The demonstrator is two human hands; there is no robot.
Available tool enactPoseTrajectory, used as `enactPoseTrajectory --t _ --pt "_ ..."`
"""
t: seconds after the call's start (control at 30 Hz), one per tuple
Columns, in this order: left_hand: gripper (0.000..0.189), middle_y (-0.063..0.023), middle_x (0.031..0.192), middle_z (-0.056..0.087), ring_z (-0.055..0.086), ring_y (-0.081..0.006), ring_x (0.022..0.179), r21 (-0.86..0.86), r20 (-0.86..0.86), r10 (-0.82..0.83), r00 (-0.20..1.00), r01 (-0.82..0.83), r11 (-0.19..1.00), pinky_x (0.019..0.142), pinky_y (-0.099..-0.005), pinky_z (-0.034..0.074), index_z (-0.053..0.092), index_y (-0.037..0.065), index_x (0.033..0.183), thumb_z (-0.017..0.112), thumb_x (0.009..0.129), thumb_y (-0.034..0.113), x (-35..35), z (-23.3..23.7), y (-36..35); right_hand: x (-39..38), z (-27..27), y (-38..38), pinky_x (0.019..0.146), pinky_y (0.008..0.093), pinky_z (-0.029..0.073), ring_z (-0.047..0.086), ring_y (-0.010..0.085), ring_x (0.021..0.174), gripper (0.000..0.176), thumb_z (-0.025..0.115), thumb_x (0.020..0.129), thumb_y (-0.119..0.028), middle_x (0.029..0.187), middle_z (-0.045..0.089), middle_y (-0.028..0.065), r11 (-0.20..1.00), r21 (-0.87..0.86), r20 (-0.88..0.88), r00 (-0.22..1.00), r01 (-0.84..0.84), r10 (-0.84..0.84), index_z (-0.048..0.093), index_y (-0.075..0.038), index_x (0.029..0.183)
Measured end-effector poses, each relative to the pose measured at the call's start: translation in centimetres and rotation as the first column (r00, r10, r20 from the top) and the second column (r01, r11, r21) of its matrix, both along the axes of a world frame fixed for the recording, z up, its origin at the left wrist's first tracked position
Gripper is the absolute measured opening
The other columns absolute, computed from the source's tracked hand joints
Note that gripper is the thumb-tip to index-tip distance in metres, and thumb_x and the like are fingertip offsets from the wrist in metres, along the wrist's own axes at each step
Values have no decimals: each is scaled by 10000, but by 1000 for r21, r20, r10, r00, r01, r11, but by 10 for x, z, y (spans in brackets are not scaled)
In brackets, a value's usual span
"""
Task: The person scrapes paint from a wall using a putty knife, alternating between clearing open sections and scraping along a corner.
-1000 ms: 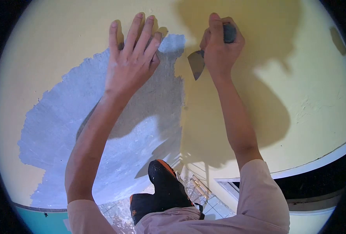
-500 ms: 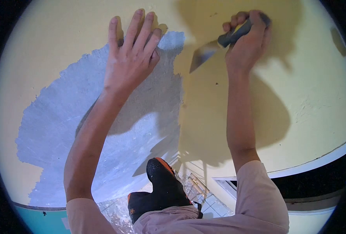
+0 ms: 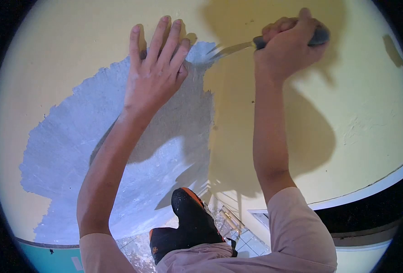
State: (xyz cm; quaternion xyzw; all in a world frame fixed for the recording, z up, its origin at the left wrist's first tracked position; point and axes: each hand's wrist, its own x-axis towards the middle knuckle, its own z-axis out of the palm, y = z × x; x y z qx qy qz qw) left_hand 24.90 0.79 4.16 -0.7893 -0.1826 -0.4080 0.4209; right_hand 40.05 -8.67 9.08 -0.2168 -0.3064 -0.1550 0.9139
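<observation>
My left hand (image 3: 156, 73) lies against the wall with its fingers spread, over the top of a bare grey patch (image 3: 92, 132) edged by ragged yellow paint. In my right hand (image 3: 292, 45) is a putty knife (image 3: 232, 50) with a dark handle, gripped in wrapped fingers. Its blade points left and reaches the upper right edge of the grey patch, close to the wall corner. Whether the blade's edge presses on the wall is hard to tell.
Yellow painted wall (image 3: 310, 150) continues to the right of the corner. A dark opening with a white frame (image 3: 360, 198) sits at lower right. Below are my dark shoes (image 3: 187, 214), a tiled floor with white debris (image 3: 247, 241), and a teal surface (image 3: 56, 259) at lower left.
My right hand has turned the putty knife so its blade swings up and left, from the yellow wall to the grey patch's edge. My left hand stays at nearly the same place.
</observation>
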Motion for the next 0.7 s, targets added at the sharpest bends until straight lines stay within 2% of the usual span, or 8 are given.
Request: enactPoseTrajectory --t 0.17,0.23,0.27,0.3,0.33,0.37,0.47,0.7 --pt "368 -21 1406 375 272 -201 1350 2 2 -17 1000 17 1000 1098 -576 115 518 144 1131 560 794 286 -1 -1 -1 15 -38 27 458 249 388 443 94 498 245 615 841 -129 584 461 5 910 -117 184 909 397 -373 418 -68 709" --pt "371 -19 1407 376 278 -202 1347 -13 -2 -28 1000 28 1000 1096 -578 124 518 142 1127 567 787 282 -1 -1 -1 34 -29 -9 358 276 331 384 108 390 177 606 816 -64 542 458 4 846 259 242 879 -466 411 434 -83 780" --pt "371 -19 1407 376 278 -202 1347 -14 -6 -26 1000 26 1000 1096 -578 124 518 142 1127 567 787 282 -1 -1 0 37 -32 3 358 276 331 384 108 390 177 606 816 -64 542 458 4 845 260 238 879 -467 413 434 -83 780" --pt "371 -17 1406 377 280 -202 1346 -3 -1 -16 1000 16 1000 1095 -578 126 518 142 1125 571 785 281 -1 -1 1 42 -37 22 360 276 330 378 106 390 185 599 824 -87 533 441 3 960 171 153 957 220 -247 422 -89 771" --pt "372 -16 1405 379 282 -202 1345 7 7 -9 1000 9 1000 1095 -578 128 518 142 1123 575 782 280 0 -2 -1 39 -41 36 362 277 329 372 105 391 197 592 832 -110 524 423 2 589 46 156 576 807 -802 409 -94 762" --pt "372 -16 1405 379 282 -202 1345 5 9 -14 1000 14 1000 1095 -578 128 518 142 1123 575 782 280 1 -2 -2 7 -42 27 364 276 329 370 106 396 176 588 835 -117 523 418 -2 953 -85 74 956 291 -285 424 -99 775" --pt "373 -15 1402 381 284 -201 1342 0 12 -33 999 33 999 1095 -577 132 515 143 1126 572 782 276 -1 -2 0 8 -24 -17 548 263 388 427 123 565 245 654 814 -181 650 489 33 959 147 76 969 -243 234 466 -24 810" --pt "403 -11 1413 364 268 -193 1349 -3 14 11 1000 -11 1000 1100 -570 128 503 165 1158 580 784 295 1 -2 -6 11 -44 15 535 307 463 513 124 571 249 632 840 -245 651 516 24 989 -75 -31 991 124 -127 465 -61 861"
